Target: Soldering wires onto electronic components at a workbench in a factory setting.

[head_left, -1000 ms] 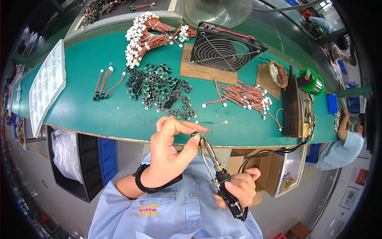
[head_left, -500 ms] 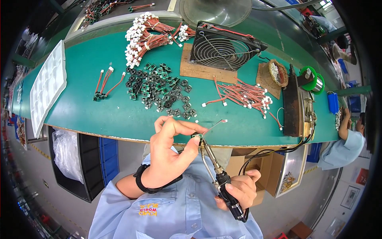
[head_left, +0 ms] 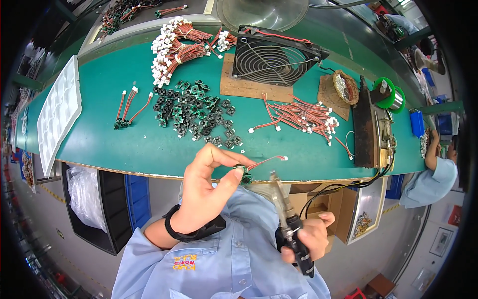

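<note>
My left hand [head_left: 209,192] pinches a small green circuit board [head_left: 244,174] between thumb and fingers, just off the table's front edge. A red-and-white wire lead [head_left: 266,161] with a white plug at its tip runs out from the board to the right. My right hand [head_left: 311,240] is wrapped round the black handle of a soldering iron [head_left: 294,226]. The iron's metal tip points up and stands apart from the board. Beyond my left hand lies a pile of small dark and green circuit boards [head_left: 194,110]. Several loose wire leads [head_left: 303,118] lie to the right of that pile.
A black fan [head_left: 271,60] stands on a brown board. At the right are a solder spool [head_left: 391,94], a round tin [head_left: 345,88] and a dark metal block [head_left: 366,127]. Bundled leads [head_left: 177,50] lie at the back; a white moulded tray [head_left: 59,112] sits left. A co-worker [head_left: 430,174] is far right.
The soldering iron has moved away from the circuit board, to the right, in my right hand. My left hand has shifted slightly left and turned the board, so the lead now points more to the right.
</note>
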Available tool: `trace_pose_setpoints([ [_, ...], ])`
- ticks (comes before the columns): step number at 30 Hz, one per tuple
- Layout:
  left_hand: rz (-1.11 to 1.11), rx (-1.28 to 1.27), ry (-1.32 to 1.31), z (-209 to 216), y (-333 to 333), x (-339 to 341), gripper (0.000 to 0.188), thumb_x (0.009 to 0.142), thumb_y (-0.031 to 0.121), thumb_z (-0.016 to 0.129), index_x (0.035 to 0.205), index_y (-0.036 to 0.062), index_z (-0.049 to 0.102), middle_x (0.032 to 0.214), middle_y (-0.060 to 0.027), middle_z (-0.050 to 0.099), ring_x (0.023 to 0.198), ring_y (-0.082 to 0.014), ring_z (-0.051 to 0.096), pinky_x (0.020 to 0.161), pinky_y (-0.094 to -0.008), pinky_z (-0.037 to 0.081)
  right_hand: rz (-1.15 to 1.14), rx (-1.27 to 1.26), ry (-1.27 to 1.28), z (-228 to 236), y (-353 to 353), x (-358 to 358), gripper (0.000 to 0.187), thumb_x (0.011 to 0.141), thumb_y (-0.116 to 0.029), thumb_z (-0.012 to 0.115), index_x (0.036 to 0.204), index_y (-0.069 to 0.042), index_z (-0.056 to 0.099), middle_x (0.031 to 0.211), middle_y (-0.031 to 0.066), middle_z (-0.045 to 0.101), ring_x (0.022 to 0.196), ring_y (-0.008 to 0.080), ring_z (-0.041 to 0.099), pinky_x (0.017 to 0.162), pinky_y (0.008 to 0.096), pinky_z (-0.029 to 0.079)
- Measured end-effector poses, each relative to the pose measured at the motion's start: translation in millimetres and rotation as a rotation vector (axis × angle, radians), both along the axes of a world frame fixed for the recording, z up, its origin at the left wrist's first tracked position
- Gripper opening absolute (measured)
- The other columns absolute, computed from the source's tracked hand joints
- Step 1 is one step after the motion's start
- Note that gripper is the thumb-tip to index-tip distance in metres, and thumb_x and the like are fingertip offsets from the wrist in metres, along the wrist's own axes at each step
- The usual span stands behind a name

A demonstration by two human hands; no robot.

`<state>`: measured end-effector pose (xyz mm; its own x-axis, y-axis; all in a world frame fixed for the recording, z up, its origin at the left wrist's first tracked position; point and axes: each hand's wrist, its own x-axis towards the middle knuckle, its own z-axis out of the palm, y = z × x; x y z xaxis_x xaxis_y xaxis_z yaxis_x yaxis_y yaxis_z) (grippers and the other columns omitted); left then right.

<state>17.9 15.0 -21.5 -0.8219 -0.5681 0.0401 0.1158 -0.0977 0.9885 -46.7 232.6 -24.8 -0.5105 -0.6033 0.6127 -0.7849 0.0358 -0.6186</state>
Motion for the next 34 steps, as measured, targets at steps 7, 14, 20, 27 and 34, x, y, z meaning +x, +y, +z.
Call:
trace_pose_setpoints([
  [7, -0.038, 0.191, 0.055, -8, -11, 7, 0.011, 0.083, -0.002, 0.053, 0.087, 0.0033, 0.044, 0.095, -0.0176, 0.063, 0.091, -0.0195, 0.059, 0.082, -0.0316, 0.045, -0.514, -0.116, -0.296, -33, -16, -10, 0.035, 0.086, -0.008, 0.057, 0.118, -0.001, 0.045, 0.093, 0.0146, 0.060, 0.075, 0.0158, 0.056, 0.084, 0.0342, 0.043],
  [14, -0.015, 0.186, 0.068, -8, -13, 17, 0.012, 0.084, 0.000, 0.055, 0.087, 0.0027, 0.044, 0.095, -0.0187, 0.063, 0.089, -0.0202, 0.059, 0.080, -0.0324, 0.045, -0.496, 0.002, -0.364, -32, -30, -63, 0.037, 0.081, 0.002, 0.062, 0.114, -0.003, 0.048, 0.099, 0.0144, 0.061, 0.088, 0.0170, 0.058, 0.077, 0.0262, 0.046],
  [20, -0.047, 0.221, 0.048, -13, -16, 24, 0.012, 0.084, 0.001, 0.056, 0.088, 0.0026, 0.044, 0.094, -0.0195, 0.063, 0.084, -0.0192, 0.059, 0.078, -0.0311, 0.045, -0.488, 0.295, 0.093, 25, -16, -95, 0.037, 0.071, 0.001, 0.071, 0.103, -0.005, 0.054, 0.095, 0.0121, 0.061, 0.079, 0.0257, 0.060, 0.069, 0.0315, 0.047],
  [27, -0.071, 0.221, 0.070, -8, -13, 26, 0.012, 0.084, 0.001, 0.055, 0.088, 0.0027, 0.044, 0.093, -0.0189, 0.063, 0.081, -0.0180, 0.058, 0.074, -0.0297, 0.045, -0.487, 0.269, -0.047, 15, -18, -133, 0.031, 0.080, 0.000, 0.063, 0.110, -0.005, 0.054, 0.096, 0.0082, 0.063, 0.086, 0.0136, 0.059, 0.077, 0.0254, 0.046],
  [34, -0.034, 0.204, 0.056, -4, -12, 39, 0.013, 0.084, 0.003, 0.056, 0.089, 0.0034, 0.044, 0.095, -0.0199, 0.062, 0.082, -0.0193, 0.059, 0.075, -0.0299, 0.046, -0.463, 0.205, -0.368, 39, -19, -127, 0.035, 0.082, -0.003, 0.060, 0.115, -0.008, 0.053, 0.099, 0.0096, 0.064, 0.089, 0.0148, 0.060, 0.080, 0.0258, 0.046],
])
